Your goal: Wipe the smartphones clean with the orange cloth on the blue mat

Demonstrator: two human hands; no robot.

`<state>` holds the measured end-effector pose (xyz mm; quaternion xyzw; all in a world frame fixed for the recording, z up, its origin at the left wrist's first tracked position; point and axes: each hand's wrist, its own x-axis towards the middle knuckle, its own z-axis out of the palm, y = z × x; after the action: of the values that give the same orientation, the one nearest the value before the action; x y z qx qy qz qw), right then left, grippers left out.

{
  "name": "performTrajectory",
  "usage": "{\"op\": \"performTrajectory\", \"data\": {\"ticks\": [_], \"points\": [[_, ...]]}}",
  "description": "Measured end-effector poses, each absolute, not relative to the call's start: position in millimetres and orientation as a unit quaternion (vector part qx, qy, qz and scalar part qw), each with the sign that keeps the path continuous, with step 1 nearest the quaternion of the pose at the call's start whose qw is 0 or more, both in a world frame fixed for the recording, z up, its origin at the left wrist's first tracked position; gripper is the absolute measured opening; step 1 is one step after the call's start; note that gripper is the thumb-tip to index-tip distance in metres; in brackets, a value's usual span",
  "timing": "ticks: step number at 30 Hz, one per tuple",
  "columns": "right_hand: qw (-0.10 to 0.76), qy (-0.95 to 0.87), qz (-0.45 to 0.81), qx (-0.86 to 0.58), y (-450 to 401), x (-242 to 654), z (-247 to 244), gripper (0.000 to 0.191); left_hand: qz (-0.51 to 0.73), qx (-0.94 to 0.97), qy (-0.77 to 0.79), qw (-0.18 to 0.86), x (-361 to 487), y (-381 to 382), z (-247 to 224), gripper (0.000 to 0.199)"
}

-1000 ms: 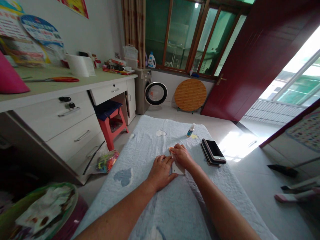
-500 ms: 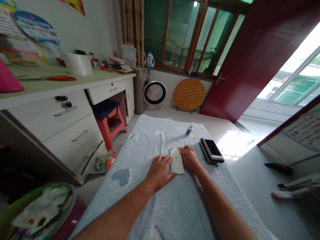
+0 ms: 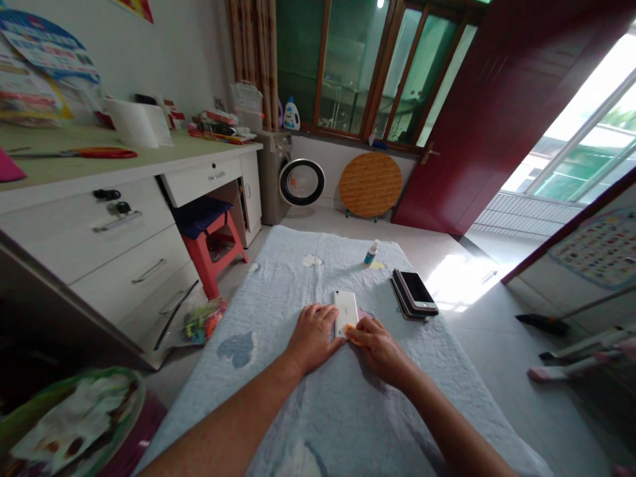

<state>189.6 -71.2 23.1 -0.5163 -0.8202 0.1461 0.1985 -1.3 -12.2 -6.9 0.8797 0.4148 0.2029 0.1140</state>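
A white smartphone [image 3: 346, 306] lies back side up on the pale blue cloth. My left hand [image 3: 315, 333] grips it along its left edge, with the thumb at the lower corner. Pinched in the fingers of my right hand [image 3: 375, 341] is a small orange cloth [image 3: 352, 333], pressed on the phone's lower right part. Most of this cloth is hidden under the fingers. A stack of several phones [image 3: 415, 293] sits to the right, the top one white with a dark screen. Beyond the hands stands a small spray bottle [image 3: 370, 254].
The blue cloth [image 3: 278, 285] covers the low surface before me. A white desk [image 3: 134, 228] and a red stool [image 3: 213, 248] stand on the left. At lower left is a waste bin [image 3: 142, 404]. A washing machine [image 3: 273, 179] has its round door open.
My right hand has slid the orange cloth from the phone's upper right edge down to its lower end. My left hand keeps its hold. The view has shifted slightly.
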Motion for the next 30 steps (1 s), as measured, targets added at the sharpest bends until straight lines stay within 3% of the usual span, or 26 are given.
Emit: {"op": "performTrajectory", "data": {"ticks": [7, 14, 23, 30], "points": [[0.202, -0.785, 0.096, -0.577, -6, 204, 9, 0.029, 0.193, 0.881, 0.416, 0.121, -2, -12, -6, 0.058], [0.112, -0.788, 0.041, -0.604, 36, 185, 15, 0.022, 0.183, 0.881, 0.419, 0.124, -3, -12, -5, 0.058], [0.145, -0.834, 0.072, -0.528, -3, 168, 9, 0.017, 0.236, 0.863, 0.424, 0.139, -2, -9, -12, 0.076], [0.167, -0.849, 0.119, -0.486, -46, 164, 23, 0.019, 0.199, 0.873, 0.416, 0.162, -3, -7, -9, 0.069]]}}
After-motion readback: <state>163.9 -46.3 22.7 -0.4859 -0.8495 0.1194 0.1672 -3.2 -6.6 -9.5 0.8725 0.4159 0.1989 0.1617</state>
